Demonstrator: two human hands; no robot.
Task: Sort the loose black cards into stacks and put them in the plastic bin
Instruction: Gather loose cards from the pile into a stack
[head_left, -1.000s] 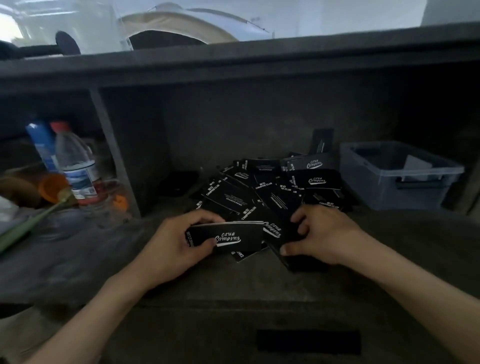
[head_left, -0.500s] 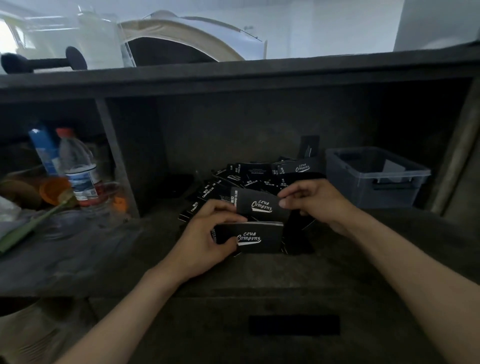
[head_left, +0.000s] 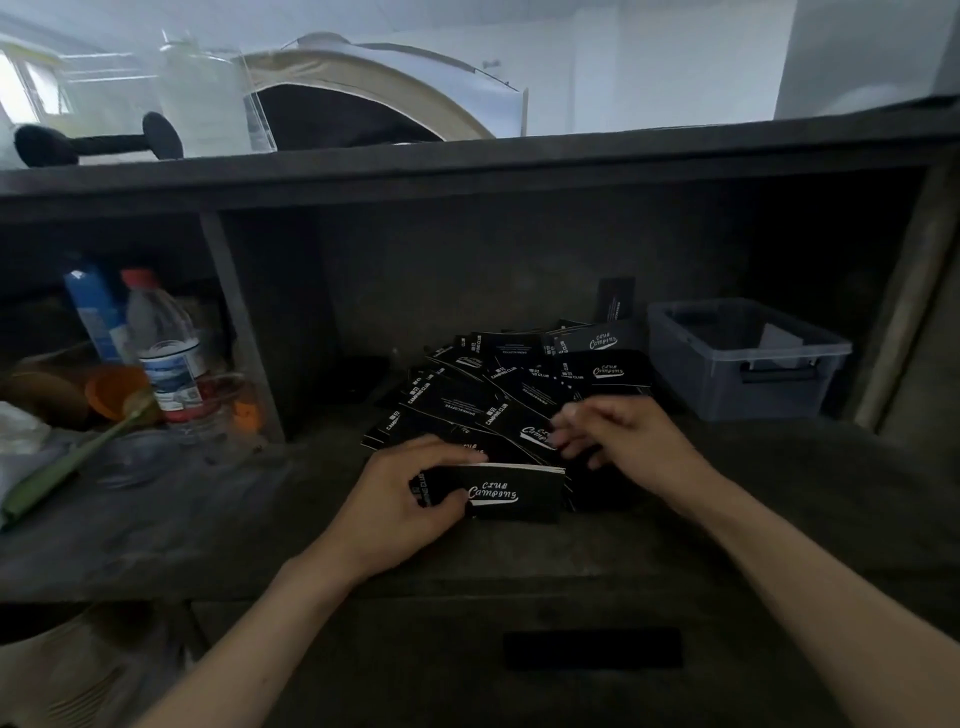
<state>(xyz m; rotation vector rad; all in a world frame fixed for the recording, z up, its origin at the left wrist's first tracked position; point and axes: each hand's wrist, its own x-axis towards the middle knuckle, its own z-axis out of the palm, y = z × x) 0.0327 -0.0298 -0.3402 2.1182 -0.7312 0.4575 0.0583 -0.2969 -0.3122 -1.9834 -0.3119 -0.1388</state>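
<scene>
Low in the centre of the frame, the left hand (head_left: 410, 499) grips a neat stack (head_left: 514, 493) of black cards, thumb on the near edge and fingers curled over the far edge, logo side up. Just right of it, the right hand (head_left: 628, 441) is down on the pile of loose cards (head_left: 498, 384), fingers bent at the edge of one logo card. They are blurred, so I cannot tell whether it pinches that card or only touches it. The pile fans out on the dark tabletop (head_left: 779, 493) behind both hands. The grey plastic bin (head_left: 748, 358) sits at mid-right, just beside the pile, with something pale inside. One card (head_left: 615, 299) stands upright against the back wall. A water bottle (head_left: 166, 348) stands at mid-left.
</scene>
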